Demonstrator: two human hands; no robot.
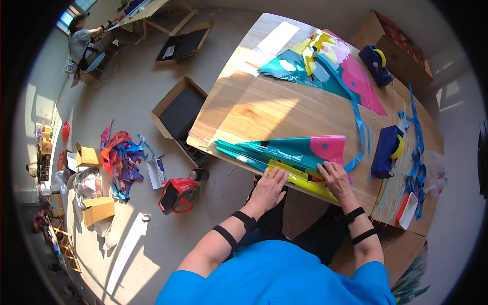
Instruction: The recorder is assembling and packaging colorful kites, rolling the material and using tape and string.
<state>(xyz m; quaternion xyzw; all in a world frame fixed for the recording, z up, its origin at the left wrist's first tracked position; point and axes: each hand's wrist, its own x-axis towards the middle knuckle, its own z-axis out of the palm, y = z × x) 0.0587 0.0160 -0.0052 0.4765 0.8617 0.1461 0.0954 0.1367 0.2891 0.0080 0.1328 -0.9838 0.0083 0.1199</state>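
A glossy plastic sheet [290,148] in teal, pink and yellow lies folded along the near edge of the wooden table [254,109]. My left hand [268,193] rests on its yellow strip at the table edge, fingers stretched out. To the right, my right hand [335,179] lies on the same sheet near its pink end, fingers slightly bent and spread. Neither hand visibly grips anything. Farther back on the table, a second triangular plastic sheet [325,71] in teal, yellow and pink is spread out, with a blue ribbon [356,109] trailing from it toward me.
Two blue tape dispensers [384,155] with yellow tape stand on the right side, beside thin pale sticks [399,175], blue ribbons [418,173] and a red-and-white box [406,211]. Open cartons [178,109] and a plastic heap [122,157] lie on the left floor. Another person [84,43] sits far left.
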